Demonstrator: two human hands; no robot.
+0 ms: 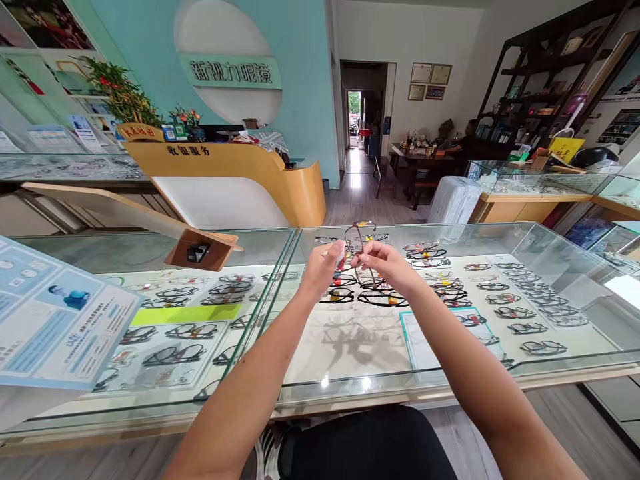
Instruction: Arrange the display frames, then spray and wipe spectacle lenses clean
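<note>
Both hands, the left hand (323, 265) and right hand (381, 261), pinch a thin-framed pair of glasses (356, 241) above the glass counter (350, 373); it looks light, springy and fragile, safest gripped by the rim.

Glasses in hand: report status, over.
Both hands up over the glass counter. Left hand and right hand each pinch the glasses. Nothing between hands and frame.
</note>
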